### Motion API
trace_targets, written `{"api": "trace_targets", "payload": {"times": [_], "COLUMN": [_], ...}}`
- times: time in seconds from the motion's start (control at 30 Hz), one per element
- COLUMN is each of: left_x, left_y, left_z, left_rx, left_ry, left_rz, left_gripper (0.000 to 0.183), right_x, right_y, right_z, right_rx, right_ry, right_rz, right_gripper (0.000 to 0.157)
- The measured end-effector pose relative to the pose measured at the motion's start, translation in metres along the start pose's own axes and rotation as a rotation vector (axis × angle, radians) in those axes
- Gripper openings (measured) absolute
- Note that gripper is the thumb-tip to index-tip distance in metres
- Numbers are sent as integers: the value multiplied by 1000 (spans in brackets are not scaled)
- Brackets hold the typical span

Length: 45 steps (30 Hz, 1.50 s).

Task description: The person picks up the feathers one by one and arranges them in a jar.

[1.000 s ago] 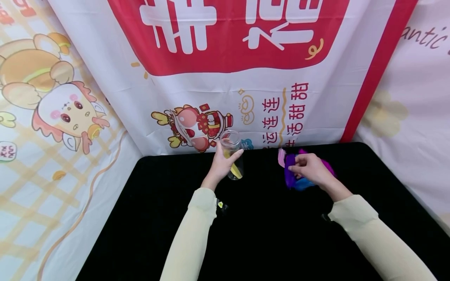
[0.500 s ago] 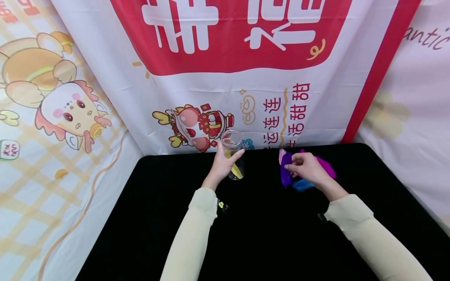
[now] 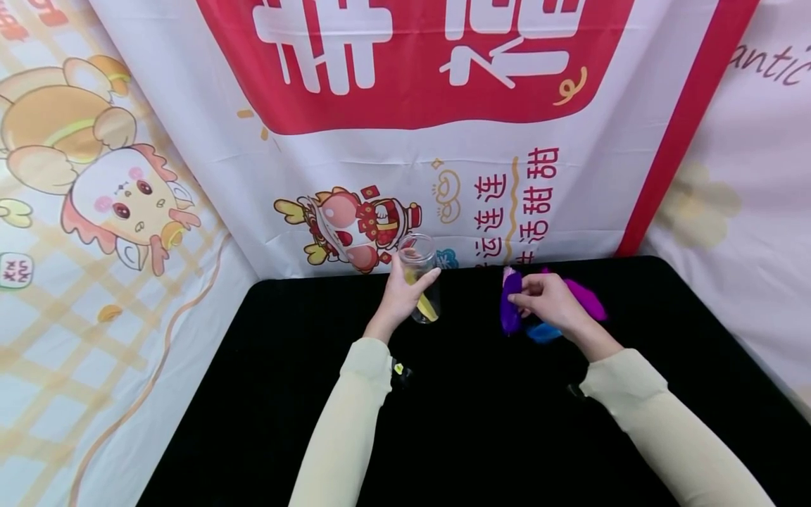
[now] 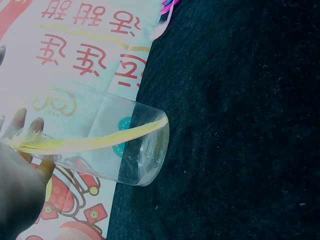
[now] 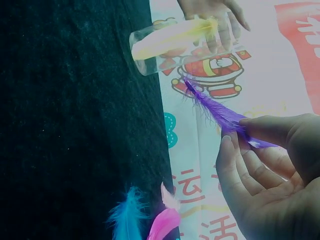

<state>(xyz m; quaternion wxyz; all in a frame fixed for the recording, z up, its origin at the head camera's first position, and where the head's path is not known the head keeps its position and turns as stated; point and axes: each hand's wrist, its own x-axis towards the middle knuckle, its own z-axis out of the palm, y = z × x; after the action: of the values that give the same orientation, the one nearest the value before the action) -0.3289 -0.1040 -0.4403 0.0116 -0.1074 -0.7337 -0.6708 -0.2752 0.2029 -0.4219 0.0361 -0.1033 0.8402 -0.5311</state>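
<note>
A clear glass jar point(image 3: 419, 279) stands on the black table point(image 3: 469, 408) near the backdrop, with a yellow feather point(image 4: 95, 142) inside it. My left hand point(image 3: 399, 296) grips the jar round its side. To the right, my right hand point(image 3: 548, 299) pinches a purple feather point(image 3: 510, 303) by its quill, lifted just above the cloth; in the right wrist view the purple feather point(image 5: 220, 112) points toward the jar point(image 5: 170, 45). Blue point(image 3: 543, 332), magenta point(image 3: 586, 299) and pink feathers lie under and behind that hand.
A printed cloth backdrop point(image 3: 405, 141) rises right behind the jar and wraps both sides of the table. The loose blue feather point(image 5: 125, 215) and pink feather point(image 5: 165, 220) lie on the cloth near the back edge.
My right hand has lifted the purple feather off the pile and shifted it slightly left toward the jar. The left hand and jar have stayed put.
</note>
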Motion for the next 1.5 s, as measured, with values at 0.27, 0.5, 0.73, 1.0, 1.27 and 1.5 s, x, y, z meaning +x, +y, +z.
{"api": "trace_targets", "payload": {"times": [0.27, 0.5, 0.73, 1.0, 1.27, 1.5], "left_x": [-1, 0, -2, -1, -1, 1], "left_y": [-1, -2, 0, -1, 1, 0], "left_z": [1, 0, 0, 1, -1, -2], "left_rx": [-1, -29, -33, -17, -3, 4], "left_ry": [14, -13, -9, 4, -13, -22], "left_rz": [14, -3, -9, 2, -15, -17], "left_gripper": [65, 70, 67, 62, 76, 77], "right_x": [6, 9, 11, 14, 16, 19], "right_y": [-3, -7, -15, -26, -33, -41], "right_z": [2, 3, 6, 3, 3, 2], "right_rx": [26, 33, -2, -3, 15, 16], "right_ry": [13, 23, 58, 75, 70, 77], "right_rz": [1, 10, -25, -27, -19, -21], "right_gripper": [16, 16, 16, 17, 18, 21]}}
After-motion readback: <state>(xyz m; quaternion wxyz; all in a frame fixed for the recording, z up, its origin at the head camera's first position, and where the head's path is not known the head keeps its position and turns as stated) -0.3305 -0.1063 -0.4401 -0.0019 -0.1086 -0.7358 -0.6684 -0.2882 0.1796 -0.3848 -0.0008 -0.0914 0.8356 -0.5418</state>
